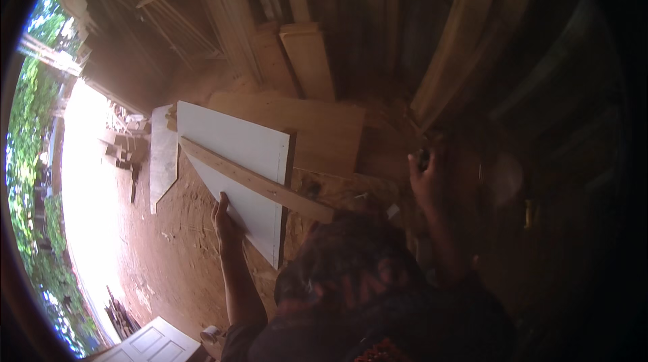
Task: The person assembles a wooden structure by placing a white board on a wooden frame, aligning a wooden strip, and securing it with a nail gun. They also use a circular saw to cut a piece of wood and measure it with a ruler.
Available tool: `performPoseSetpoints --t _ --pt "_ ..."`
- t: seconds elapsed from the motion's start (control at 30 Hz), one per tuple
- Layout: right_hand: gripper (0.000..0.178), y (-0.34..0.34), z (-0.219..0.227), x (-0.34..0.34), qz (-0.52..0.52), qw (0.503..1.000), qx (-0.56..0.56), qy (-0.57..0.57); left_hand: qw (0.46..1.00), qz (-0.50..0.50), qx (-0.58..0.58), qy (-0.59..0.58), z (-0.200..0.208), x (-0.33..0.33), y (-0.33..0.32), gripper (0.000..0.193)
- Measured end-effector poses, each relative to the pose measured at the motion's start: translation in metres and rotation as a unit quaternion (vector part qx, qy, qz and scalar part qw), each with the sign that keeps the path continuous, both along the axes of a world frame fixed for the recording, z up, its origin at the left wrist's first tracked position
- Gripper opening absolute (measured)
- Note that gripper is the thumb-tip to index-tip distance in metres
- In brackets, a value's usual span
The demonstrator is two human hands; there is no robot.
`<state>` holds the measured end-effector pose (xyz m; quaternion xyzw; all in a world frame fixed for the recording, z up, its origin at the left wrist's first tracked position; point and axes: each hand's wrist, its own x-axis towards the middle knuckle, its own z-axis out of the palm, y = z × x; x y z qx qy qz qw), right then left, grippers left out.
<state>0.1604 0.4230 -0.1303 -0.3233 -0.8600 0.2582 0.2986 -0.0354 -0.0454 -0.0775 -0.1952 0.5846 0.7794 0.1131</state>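
A white flat panel (233, 136) lies tilted in front of me, with small dark marks along its right-hand border. Across it runs a narrow wooden strip (260, 186), slanting from the panel's upper left toward my body. At the panel's lower left edge, my left hand (226, 223) is closed on the board, its fingertips at the rim. Off to the right, apart from the panel, my right hand (426, 171) is closed round a small dark object (422, 158); shadow hides what kind it is.
Behind the panel lies a broad brown board (331, 132). Upright planks (307, 58) lean at the back, with long timber (466, 31) at the right. A pale sheet (162, 152) is at the left, and a white panelled door (152, 345) at the lower left.
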Motion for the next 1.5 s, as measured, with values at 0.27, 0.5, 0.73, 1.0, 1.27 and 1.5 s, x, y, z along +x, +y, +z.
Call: performPoseSetpoints --t 0.27,0.5,0.73,1.0,1.27,1.5 --pt "0.058 -0.007 -0.06 -0.002 0.156 0.979 0.006 -0.13 0.993 -0.119 -0.009 0.013 -0.002 -0.025 0.042 0.052" --pt "0.057 -0.011 -0.06 0.003 0.177 0.98 -0.049 -0.076 0.988 -0.139 -0.059 0.02 0.004 -0.043 0.064 0.041" --pt "0.037 -0.067 0.02 -0.014 0.303 0.824 -0.466 -0.109 0.976 -0.16 -0.149 0.009 0.005 -0.06 0.086 0.021" --pt "0.025 -0.084 0.08 -0.022 0.308 0.766 -0.552 -0.118 0.96 -0.215 -0.171 0.051 -0.013 -0.058 0.152 0.037" --pt "0.013 -0.086 0.109 -0.013 0.248 0.751 -0.608 -0.062 0.956 -0.261 -0.12 0.052 -0.017 -0.064 0.165 0.057" --pt "0.015 -0.093 0.137 -0.014 0.266 0.794 -0.54 -0.084 0.786 -0.338 -0.389 0.342 0.0 -0.023 0.168 0.096"
